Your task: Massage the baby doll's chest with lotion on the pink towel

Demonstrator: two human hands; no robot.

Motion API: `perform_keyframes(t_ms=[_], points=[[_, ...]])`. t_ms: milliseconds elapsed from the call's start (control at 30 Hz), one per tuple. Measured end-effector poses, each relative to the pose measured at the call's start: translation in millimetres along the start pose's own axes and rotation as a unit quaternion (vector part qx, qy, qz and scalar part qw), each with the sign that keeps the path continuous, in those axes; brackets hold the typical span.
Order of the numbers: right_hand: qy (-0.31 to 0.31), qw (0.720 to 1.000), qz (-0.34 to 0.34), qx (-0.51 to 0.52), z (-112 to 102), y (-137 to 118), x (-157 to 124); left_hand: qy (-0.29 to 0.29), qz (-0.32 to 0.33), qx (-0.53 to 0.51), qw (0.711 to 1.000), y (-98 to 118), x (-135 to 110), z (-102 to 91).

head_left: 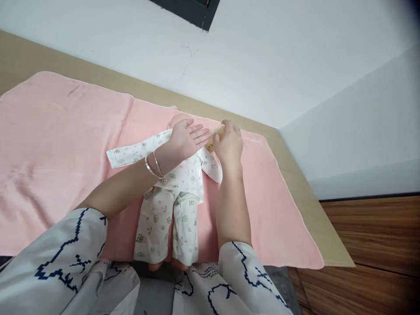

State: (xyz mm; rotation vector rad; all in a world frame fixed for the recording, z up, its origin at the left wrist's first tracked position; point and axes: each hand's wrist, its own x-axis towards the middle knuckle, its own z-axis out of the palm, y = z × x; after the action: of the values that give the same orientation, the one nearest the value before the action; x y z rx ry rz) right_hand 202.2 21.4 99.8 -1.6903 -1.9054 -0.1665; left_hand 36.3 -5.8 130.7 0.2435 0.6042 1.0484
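A doll dressed in a white printed top [188,175] and matching trousers [185,221] lies on its back on a pink blanket [259,201]. Its bare feet [180,264] point toward me, and its head [179,118] is mostly hidden behind my left hand. My left hand [190,138] is held palm up over the doll's chest, fingers stretched and empty. To its right, my right hand [229,142] curls round a small yellow container [210,145] with a dark print, tilted by the left fingertips. Most of the container is covered, so its exact kind is unclear.
The blanket covers most of a light wooden table [288,175], whose back edge meets a white wall [249,65]. A dark frame [197,15] is set in the wall above. Brown wood panelling [370,236] stands at the lower right.
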Motion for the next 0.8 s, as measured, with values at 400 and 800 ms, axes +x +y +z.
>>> perform_keyframes(t_ms=[400,800], points=[[-0.010,0.999,0.023,-0.032,3.2,-18.7,-7.6,-0.011,0.051,-0.002,0.999,16.0,-61.6,-12.0],[-0.005,0.994,0.067,0.086,-3.1,-7.6,-10.4,-0.030,0.103,0.069,0.992,30.5,-90.7,-12.6]])
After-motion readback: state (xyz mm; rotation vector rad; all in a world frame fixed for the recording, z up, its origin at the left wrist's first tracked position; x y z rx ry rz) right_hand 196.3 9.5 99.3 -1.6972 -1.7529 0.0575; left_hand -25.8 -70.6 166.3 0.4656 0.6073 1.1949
